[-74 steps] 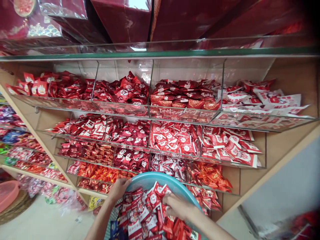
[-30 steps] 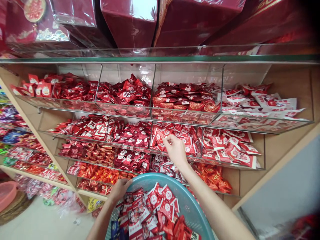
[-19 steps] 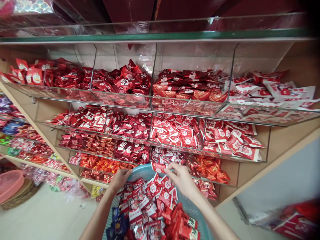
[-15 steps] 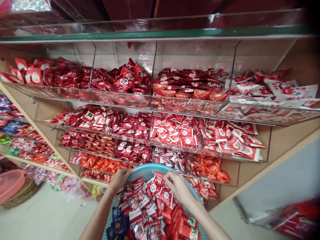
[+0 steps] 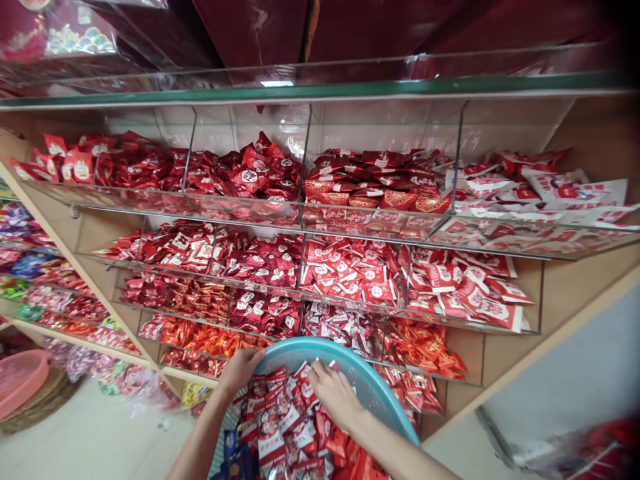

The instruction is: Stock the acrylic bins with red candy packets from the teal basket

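A round teal basket (image 5: 373, 390) full of red and white sweet packets (image 5: 280, 427) sits low in the middle of the view. My left hand (image 5: 240, 369) is closed on the basket's far left rim. My right hand (image 5: 333, 395) lies palm down on the packets inside the basket, its fingers curled among them; what they grip, if anything, is hidden. Just beyond the basket are the clear bins of the shelf unit, and the bin of red square packets (image 5: 350, 270) is straight above my right hand.
A wooden shelf unit (image 5: 560, 293) holds tiered clear bins with glass dividers, all filled with red wrapped sweets. Dark red gift boxes (image 5: 250, 30) stand on the glass top. More coloured sweets (image 5: 23, 253) and a pink basin (image 5: 17, 380) are at the left.
My right hand reached up to the bin of red square packets, then came back down into the basket and now rests deeper among the packets. My left hand stayed on the rim.
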`<act>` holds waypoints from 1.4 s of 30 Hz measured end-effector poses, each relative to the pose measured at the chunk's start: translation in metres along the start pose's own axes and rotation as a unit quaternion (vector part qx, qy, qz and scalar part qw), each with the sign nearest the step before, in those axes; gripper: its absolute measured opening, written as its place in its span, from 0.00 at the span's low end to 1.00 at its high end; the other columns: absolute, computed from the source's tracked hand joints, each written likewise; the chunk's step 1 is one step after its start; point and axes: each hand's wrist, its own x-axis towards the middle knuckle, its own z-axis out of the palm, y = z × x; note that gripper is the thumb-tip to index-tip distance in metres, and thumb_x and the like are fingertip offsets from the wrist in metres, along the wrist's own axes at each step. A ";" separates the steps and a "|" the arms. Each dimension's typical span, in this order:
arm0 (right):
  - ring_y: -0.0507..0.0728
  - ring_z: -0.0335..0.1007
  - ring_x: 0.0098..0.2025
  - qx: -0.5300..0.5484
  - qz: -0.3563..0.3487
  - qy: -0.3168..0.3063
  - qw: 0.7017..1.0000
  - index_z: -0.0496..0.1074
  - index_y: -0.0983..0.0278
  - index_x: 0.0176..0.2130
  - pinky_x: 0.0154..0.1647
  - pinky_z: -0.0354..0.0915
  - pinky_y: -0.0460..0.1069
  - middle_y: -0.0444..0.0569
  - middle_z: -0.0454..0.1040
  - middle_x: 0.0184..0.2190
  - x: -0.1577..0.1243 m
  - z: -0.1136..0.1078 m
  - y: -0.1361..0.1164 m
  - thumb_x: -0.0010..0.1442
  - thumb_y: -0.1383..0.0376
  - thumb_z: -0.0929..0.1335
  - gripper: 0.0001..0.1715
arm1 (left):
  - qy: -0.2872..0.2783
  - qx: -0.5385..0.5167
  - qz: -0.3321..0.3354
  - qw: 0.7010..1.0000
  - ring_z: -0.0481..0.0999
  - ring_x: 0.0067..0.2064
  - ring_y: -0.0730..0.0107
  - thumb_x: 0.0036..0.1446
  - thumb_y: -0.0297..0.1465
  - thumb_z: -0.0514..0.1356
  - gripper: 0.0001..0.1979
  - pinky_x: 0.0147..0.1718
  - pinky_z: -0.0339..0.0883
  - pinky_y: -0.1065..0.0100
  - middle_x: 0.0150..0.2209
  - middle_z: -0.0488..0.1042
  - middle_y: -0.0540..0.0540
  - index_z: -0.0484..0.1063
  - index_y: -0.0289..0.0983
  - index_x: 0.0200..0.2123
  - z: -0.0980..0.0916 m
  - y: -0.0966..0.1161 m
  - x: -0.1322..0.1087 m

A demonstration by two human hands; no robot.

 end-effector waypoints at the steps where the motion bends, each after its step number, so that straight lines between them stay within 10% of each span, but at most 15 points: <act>1: 0.60 0.65 0.47 0.007 -0.002 -0.004 1.000 0.64 0.64 0.43 0.42 0.63 0.52 0.56 0.66 0.48 -0.002 0.003 -0.001 0.54 0.80 0.56 0.21 | -0.001 0.004 0.009 1.000 0.56 0.22 0.75 0.46 0.52 0.49 0.25 0.22 0.48 0.73 0.17 0.58 0.54 0.66 0.35 0.19 0.000 -0.001 0.001; 10: 0.60 0.68 0.40 0.015 -0.009 0.002 1.000 0.66 0.63 0.40 0.38 0.63 0.51 0.53 0.68 0.44 -0.007 -0.024 -0.007 0.57 0.74 0.57 0.14 | -0.010 0.010 0.026 1.000 0.58 0.23 0.74 0.48 0.51 0.48 0.24 0.23 0.50 0.73 0.19 0.59 0.53 0.65 0.35 0.20 0.000 -0.001 0.000; 17: 0.52 0.68 0.35 0.124 -0.011 0.192 0.974 0.67 0.62 0.39 0.36 0.61 0.46 0.48 0.70 0.38 0.013 -0.122 0.008 0.62 0.64 0.56 0.14 | -0.009 0.009 0.018 1.000 0.59 0.23 0.73 0.47 0.51 0.48 0.24 0.23 0.51 0.73 0.18 0.59 0.53 0.64 0.36 0.20 -0.001 0.001 -0.001; 23: 0.53 0.68 0.27 0.182 0.175 0.306 0.918 0.69 0.64 0.26 0.30 0.59 0.46 0.47 0.73 0.23 0.063 -0.189 0.053 0.57 0.54 0.60 0.19 | -0.015 0.002 0.027 1.000 0.59 0.24 0.73 0.48 0.51 0.46 0.24 0.23 0.51 0.73 0.18 0.58 0.53 0.62 0.36 0.20 0.002 -0.002 0.001; 31: 0.48 0.58 0.11 0.459 0.225 0.217 0.832 0.64 0.65 0.14 0.13 0.52 0.43 0.48 0.70 0.11 0.109 -0.186 0.078 0.51 0.55 0.65 0.21 | -0.008 -0.005 0.034 0.999 0.58 0.23 0.74 0.48 0.51 0.46 0.24 0.22 0.49 0.73 0.18 0.56 0.54 0.61 0.36 0.19 0.003 -0.004 0.003; 42: 0.44 0.57 0.10 0.548 0.224 0.249 0.766 0.65 0.68 0.18 0.08 0.50 0.39 0.48 0.73 0.17 0.097 -0.189 0.076 0.52 0.69 0.62 0.13 | -0.002 -0.020 0.029 0.999 0.60 0.23 0.72 0.46 0.51 0.48 0.25 0.23 0.50 0.72 0.18 0.62 0.52 0.67 0.34 0.20 0.001 -0.001 -0.001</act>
